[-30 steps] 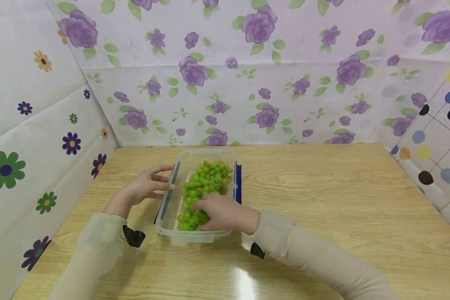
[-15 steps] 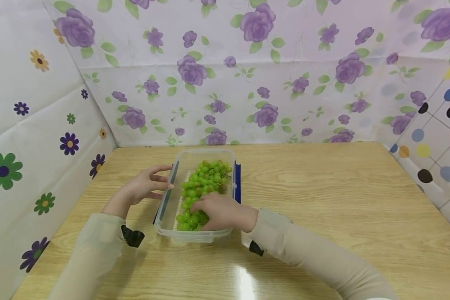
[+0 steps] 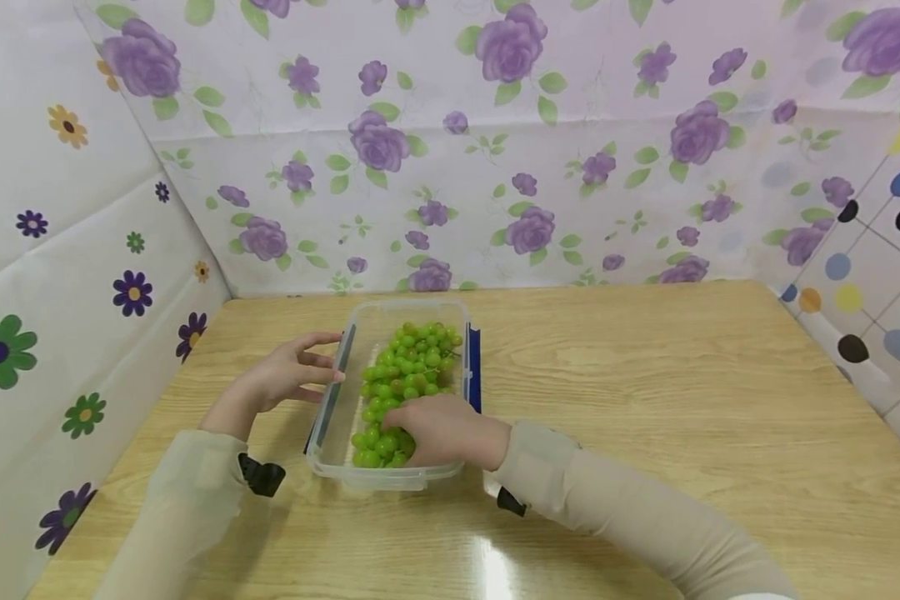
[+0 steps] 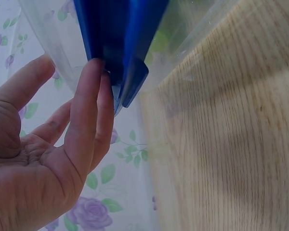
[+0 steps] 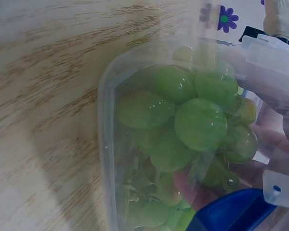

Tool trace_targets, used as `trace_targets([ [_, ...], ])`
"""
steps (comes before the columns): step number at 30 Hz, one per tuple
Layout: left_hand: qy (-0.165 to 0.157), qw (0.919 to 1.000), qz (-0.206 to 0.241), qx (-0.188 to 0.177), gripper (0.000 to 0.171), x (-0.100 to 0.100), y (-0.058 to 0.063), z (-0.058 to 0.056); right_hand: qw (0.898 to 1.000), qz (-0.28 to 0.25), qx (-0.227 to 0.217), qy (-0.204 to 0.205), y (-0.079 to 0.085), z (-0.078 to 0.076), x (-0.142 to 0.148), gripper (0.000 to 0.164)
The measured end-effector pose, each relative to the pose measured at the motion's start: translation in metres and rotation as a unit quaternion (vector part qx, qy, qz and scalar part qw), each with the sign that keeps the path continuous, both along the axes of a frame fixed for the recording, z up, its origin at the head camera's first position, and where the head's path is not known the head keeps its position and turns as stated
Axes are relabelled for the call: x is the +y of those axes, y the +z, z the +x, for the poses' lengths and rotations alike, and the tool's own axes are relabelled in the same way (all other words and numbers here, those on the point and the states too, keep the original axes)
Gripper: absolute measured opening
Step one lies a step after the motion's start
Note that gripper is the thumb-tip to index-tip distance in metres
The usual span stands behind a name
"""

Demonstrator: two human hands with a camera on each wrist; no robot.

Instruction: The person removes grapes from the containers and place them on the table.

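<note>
Right grip (image 3: 441, 429): reaching down into the container, grasping the near end of the grapes, thumb on the near side, fingertips sunk out of sight among the fruit.
Left grip (image 3: 294, 373): released, fingers spread and only gently bent, some fingertips touching the outside of the container's left long side at the blue flap there.
Green grapes (image 3: 412, 358): inside the container, lying lengthwise and nearer its right wall, a few tinged brown, a thin stalk showing toward the right.
Clear plastic container (image 3: 371, 472): rectangular, flat on the tabletop, a short end facing the person.
Left blue flap (image 4: 116, 36): hanging outside the left wall, beside the fingers.
Right blue flap (image 3: 476, 367): along the right wall, beyond the right wrist.
Sleeves (image 3: 630, 508): pale beige on both arms, a small black device under each wrist.
Tabletop (image 3: 645, 392): light wood grain, a bright reflection near the front edge of view.
Back covering (image 3: 450, 167): white with purple roses.
Side coverings (image 3: 45, 283): coloured daisies left, dots joined by lines right.
</note>
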State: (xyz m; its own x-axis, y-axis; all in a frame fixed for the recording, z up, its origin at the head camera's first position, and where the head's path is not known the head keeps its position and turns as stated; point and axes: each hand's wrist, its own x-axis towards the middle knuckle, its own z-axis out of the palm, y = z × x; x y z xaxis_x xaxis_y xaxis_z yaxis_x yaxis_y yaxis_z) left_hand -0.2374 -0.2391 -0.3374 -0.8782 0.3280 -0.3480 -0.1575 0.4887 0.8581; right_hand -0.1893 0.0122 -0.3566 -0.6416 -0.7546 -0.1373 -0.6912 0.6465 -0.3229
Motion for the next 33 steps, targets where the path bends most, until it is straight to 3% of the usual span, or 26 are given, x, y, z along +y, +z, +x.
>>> trace_targets([
  [15,-0.002,0.9999,0.006,-0.008,0.078,-0.0018,-0.001,-0.0011,1.0,0.006,-0.023,0.004,0.0004,-0.0017,0.0001,0.043],
  [33,-0.004,0.9999,0.012,-0.004,0.078,-0.0022,-0.0039,-0.0012,0.999,-0.039,-0.013,0.015,-0.0008,-0.0011,0.0022,0.039],
])
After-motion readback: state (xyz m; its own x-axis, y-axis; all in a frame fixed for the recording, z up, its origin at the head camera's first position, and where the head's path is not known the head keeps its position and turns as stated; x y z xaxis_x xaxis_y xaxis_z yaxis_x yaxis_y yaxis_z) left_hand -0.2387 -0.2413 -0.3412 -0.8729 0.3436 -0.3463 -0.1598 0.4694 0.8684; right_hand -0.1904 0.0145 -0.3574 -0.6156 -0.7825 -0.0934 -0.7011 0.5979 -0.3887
